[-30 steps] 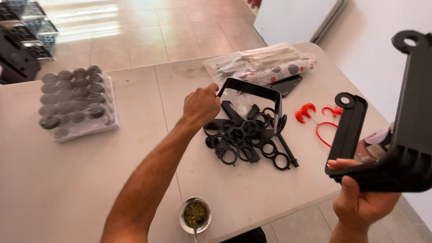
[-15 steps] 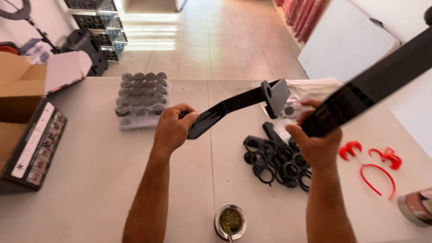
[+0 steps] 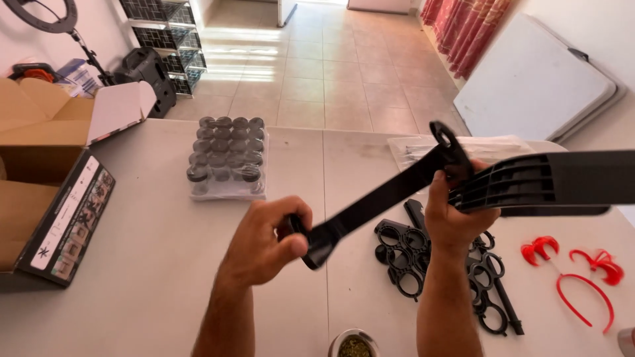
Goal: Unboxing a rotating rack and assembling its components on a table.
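Left hand (image 3: 264, 241) grip clamped on black strut (image 3: 383, 195), right hand (image 3: 453, 215) clamped on ribbed panel (image 3: 549, 182), wrapped tray (image 3: 258, 192) of dark jars (image 3: 225, 149)

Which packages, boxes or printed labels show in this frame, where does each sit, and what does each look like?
Open brown cardboard box: far left of the table, flaps raised, one flap white inside.
Flat black box: left edge, leaning against the carton, with a white label strip.
Shrink-wrapped jar pack: table centre-left, small dark-lidded jars in rows.
Clear plastic bag: far side, behind the right hand.
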